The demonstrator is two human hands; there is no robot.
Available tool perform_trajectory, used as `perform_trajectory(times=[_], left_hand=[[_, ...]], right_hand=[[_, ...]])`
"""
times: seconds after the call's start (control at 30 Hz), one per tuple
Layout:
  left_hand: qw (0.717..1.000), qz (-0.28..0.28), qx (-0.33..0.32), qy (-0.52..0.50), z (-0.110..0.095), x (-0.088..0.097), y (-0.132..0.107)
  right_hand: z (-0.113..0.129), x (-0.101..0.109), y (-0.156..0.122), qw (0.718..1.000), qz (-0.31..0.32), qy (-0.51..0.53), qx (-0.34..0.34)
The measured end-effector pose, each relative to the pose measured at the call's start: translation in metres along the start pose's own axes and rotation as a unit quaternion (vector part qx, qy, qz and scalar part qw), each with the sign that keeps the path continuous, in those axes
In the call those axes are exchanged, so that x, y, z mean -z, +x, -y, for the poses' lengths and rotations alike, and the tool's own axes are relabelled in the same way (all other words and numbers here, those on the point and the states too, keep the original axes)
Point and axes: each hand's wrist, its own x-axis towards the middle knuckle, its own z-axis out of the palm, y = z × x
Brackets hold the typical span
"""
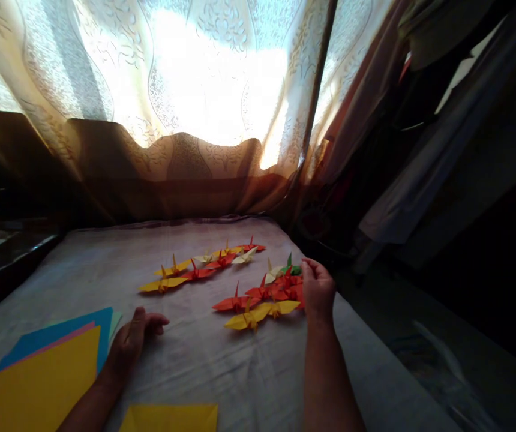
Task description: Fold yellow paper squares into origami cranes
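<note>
My right hand is closed in a pinch at the edge of a green paper crane, in the cluster on the right of the bed. The hand's back hides part of the contact. Close by stand orange-red cranes, a pale cream crane and, in front, yellow cranes. Further back, on the left, a second group holds yellow, orange-red and cream cranes. My left hand rests open on the sheet, thumb raised and fingers apart, holding nothing, beside a stack of coloured paper.
The stack has a yellow sheet on top, with pink and blue paper beneath. Another yellow paper piece lies at the near edge. Behind the bed hangs a bright curtain; clothes hang on the right.
</note>
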Motion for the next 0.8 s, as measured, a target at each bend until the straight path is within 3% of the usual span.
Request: perform_trajectory(times=[0.07, 0.23, 0.43, 0.63, 0.8], left_hand=[[1.0, -0.01, 0.003, 0.003, 0.002, 0.003, 0.004], [1.0, -0.001, -0.018, 0.007, 0.004, 0.001, 0.006], [0.996, -0.066, -0.057, 0.001, -0.002, -0.009, 0.002], [0.999, -0.02, -0.031, 0.011, 0.008, -0.001, 0.009], [0.999, -0.008, -0.038, 0.018, 0.017, 0.005, 0.013]], right_hand=[[-0.002, 0.007, 0.01, 0.998, -0.015, -0.067, 0.007], [0.001, 0.014, 0.051, 0.968, 0.069, -0.238, 0.029], [0.012, -0.006, 0.095, 0.882, 0.189, -0.432, -0.003], [0.009, -0.024, 0.105, 0.782, 0.277, -0.558, -0.017], [0.0, -0.03, 0.107, 0.761, 0.265, -0.591, 0.015]])
